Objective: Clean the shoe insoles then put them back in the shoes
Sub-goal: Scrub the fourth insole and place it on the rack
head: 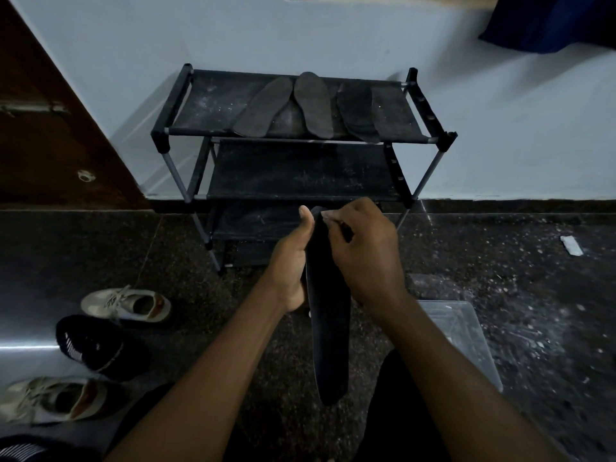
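Observation:
A long black insole (330, 331) hangs upright in front of me. My left hand (293, 261) grips its upper left edge, thumb pointing up. At the insole's top end my right hand (360, 248) has its fingers curled over something small and dark; I cannot make out what it is. Three more dark insoles (313, 105) lie side by side on the top shelf of a black shoe rack (186, 95). On the floor at the left stand two pale sneakers (130, 305) (56, 398) and a black shoe (90, 345).
The shoe rack stands against a pale wall, its lower shelves bare. A clear plastic box (466, 335) sits on the dark speckled floor at my right. A wooden door (50, 128) is at the left, blue cloth (553, 21) hangs at the top right.

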Demonstrator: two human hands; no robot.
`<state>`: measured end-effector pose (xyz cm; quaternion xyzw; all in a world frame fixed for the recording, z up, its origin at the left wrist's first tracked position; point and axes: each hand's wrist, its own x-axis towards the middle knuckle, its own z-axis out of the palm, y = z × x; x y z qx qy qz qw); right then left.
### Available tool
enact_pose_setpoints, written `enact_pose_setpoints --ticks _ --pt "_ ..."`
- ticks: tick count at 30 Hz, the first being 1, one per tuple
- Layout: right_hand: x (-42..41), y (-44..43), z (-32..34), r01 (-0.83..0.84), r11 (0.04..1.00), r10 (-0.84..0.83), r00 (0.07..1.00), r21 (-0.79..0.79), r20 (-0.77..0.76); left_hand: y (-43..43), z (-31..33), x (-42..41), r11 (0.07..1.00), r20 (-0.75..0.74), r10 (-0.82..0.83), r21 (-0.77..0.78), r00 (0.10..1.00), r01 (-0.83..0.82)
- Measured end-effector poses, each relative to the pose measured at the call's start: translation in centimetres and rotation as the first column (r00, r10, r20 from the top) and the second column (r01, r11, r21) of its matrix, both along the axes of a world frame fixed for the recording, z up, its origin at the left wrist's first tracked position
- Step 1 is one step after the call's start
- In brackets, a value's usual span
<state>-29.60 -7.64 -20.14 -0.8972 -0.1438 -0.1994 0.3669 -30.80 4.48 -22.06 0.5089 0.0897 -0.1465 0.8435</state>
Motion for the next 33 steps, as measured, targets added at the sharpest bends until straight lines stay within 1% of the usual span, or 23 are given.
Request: enact_pose_setpoints --ticks 2,5,7,10,12,13,15,17,20,23,26,29,31,33 --pt "-0.01 0.27 0.13 -0.034 0.999 0.034 0.999 0.009 -0.003 -0.06 -0.07 -0.04 1.000 0.007 0.008 0.014 1.000 -0.008" --pt "-0.27 0.36 0.17 -0.108 0.993 0.106 0.994 -0.038 -0.033 0.28 -0.10 0.06 0.999 -0.001 0.026 0.043 1.000 -0.026" --pt "-0.32 0.19 0.08 -0.074 0.996 0.072 0.997 -0.043 -0.039 0.33 -0.15 0.13 0.998 -0.010 0.018 0.054 1.000 -0.017" --pt "-0.18 0.19 0.12 0.012 1.000 -0.011 1.000 0.008 -0.020 0.04 -0.02 0.06 0.995 -0.010 -0.019 0.101 1.000 0.019" --pt "-0.06 0.30 0.25 0.019 0.999 -0.019 1.000 0.035 -0.008 -0.07 -0.04 -0.01 0.991 -0.006 -0.036 0.132 0.999 0.036" --pt "-0.07 0.37 0.32 -0.002 1.000 0.003 1.000 0.031 -0.011 -0.01 -0.03 0.02 0.990 -0.003 -0.033 0.138 0.999 0.034" --pt "-0.27 0.51 0.35 -0.068 0.998 0.068 0.997 -0.011 -0.031 0.18 -0.05 0.12 0.994 0.005 -0.025 0.111 1.000 0.025" --pt "-0.48 0.58 0.27 -0.093 0.995 0.091 0.994 -0.039 -0.052 0.28 -0.02 0.32 0.999 0.026 -0.015 0.052 1.000 0.014" --pt "-0.35 0.32 0.22 -0.006 1.000 0.006 0.999 0.006 -0.047 0.18 -0.21 0.47 1.000 0.048 -0.016 -0.024 0.999 0.017" --pt "-0.17 0.25 0.37 0.047 0.998 -0.046 0.999 0.035 -0.030 -0.03 -0.66 0.56 0.998 0.049 -0.024 -0.053 0.999 0.026" --pt "-0.22 0.65 0.58 -0.028 0.999 0.029 0.999 0.033 -0.032 -0.13 -0.74 0.61 0.998 0.029 -0.025 -0.065 0.999 0.027" --pt "-0.39 0.77 0.51 -0.132 0.991 0.131 0.990 -0.015 -0.050 0.17 -0.77 0.68 0.996 0.012 -0.011 -0.093 1.000 0.012" --pt "-0.33 0.50 0.34 -0.103 0.994 0.101 0.993 -0.028 -0.063 0.26 -0.75 0.75 0.995 0.000 -0.003 -0.104 1.000 0.003" --pt "-0.09 0.21 0.35 -0.015 1.000 0.015 0.998 0.001 -0.053 0.04 -0.85 0.80 0.997 -0.004 -0.001 -0.077 1.000 0.001"
